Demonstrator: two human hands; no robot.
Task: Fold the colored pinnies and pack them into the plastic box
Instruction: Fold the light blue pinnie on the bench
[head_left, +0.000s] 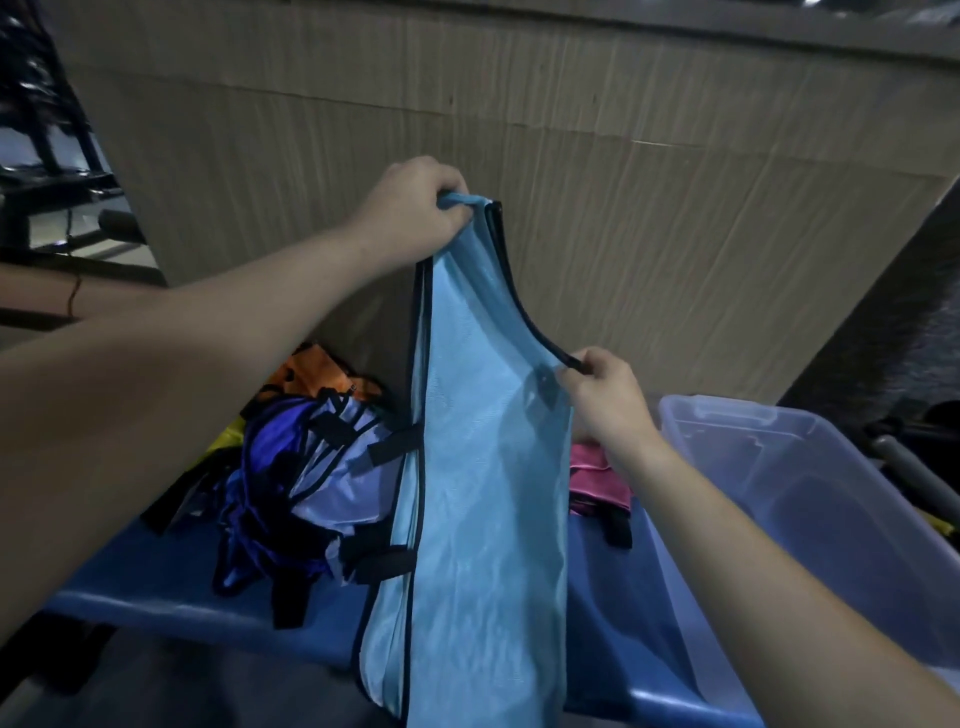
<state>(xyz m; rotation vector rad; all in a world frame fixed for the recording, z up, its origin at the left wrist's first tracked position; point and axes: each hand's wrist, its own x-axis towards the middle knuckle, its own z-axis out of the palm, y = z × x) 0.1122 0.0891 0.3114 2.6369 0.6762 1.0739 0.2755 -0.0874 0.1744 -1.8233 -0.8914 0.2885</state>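
- Two hands: left hand (415, 208) raised, right hand (605, 397) lower.
- One light blue pinny (478, 493), gripped by both hands and hanging below them.
- One purple pinny (291, 478), heaped below the left hand.
- One orange pinny (311, 376), just behind the purple heap.
- One pink pinny (595, 478), just below the right hand.
- One yellow scrap (234, 431) left of the heap; whether a pinny, cannot tell.
- One clear plastic box (810, 499), right of the right hand.
- One blue tabletop (156, 577) beneath the hands.
- One cardboard sheet (623, 208) beyond both hands.
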